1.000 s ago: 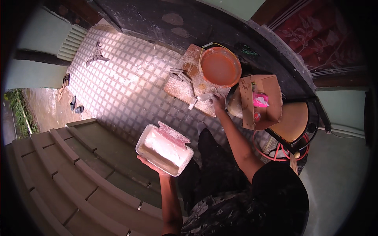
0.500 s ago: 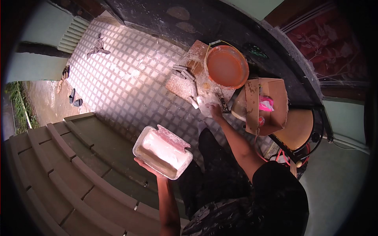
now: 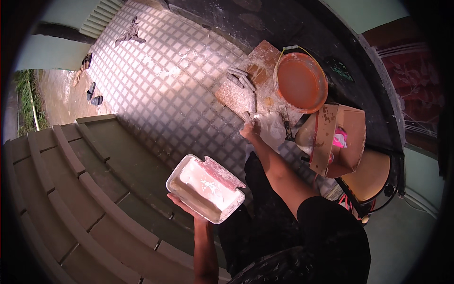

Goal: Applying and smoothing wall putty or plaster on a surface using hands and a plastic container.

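Our right hand has drawn back from the orange round plastic bucket, fingers now closed on a thin tool handle. Our left hand still grips the white rectangular putty-filled tray from beneath.

The right hand is drawing back from the wooden board beside the orange bucket, now gripping a small tool handle near the white bag. The left hand is lowering the white rectangular tray slightly, tilting it a little more toward the person.

Brown cardboard box, open, beside orange bucket; pink packet inside.
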{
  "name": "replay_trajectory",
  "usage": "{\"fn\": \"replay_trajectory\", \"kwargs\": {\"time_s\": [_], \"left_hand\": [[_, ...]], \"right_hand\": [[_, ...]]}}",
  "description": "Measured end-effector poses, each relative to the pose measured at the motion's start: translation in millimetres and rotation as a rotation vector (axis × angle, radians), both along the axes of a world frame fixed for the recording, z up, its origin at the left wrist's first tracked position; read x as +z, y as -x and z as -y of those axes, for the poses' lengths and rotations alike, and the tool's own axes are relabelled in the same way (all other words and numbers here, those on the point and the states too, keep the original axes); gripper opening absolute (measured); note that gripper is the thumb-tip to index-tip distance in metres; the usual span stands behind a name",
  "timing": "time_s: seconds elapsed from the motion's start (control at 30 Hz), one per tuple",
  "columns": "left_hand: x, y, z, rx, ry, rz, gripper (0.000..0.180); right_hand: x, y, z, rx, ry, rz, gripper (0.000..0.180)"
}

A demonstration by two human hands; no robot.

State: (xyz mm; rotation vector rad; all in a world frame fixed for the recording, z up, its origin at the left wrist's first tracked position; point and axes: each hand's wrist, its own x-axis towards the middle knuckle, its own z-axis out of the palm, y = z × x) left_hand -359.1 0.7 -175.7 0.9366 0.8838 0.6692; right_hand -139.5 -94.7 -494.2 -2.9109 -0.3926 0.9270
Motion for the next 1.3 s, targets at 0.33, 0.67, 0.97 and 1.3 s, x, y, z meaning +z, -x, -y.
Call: {"fn": "replay_trajectory", "kwargs": {"time_s": [0.33, 0.67, 0.97, 1.3], "left_hand": [[-7.0, 3.6, -7.7, 0.106, 0.25, -0.053, 0.082], [-39.7, 33.1, -14.5, -0.17, -0.273, 0.013, 0.07], [-17.6, 13.3, -8.2, 0.057, 0.291, 0.003, 0.084], [-22.6, 10.5, -9.0, 0.013, 0.335, 0.078, 0.083]], "right_hand": [[21.9, -27.4, -15.9, -0.003, -0.436, 0.397, 0.039], [66.9, 54.3, 111.7, -0.27, -0.031, 0.255, 0.021], [8.7, 50.8, 114.0, -1.098, -0.627, 0.148, 0.028], [-18.4, 60.6, 152.3, -1.396, -0.755, -0.323, 0.022]]}}
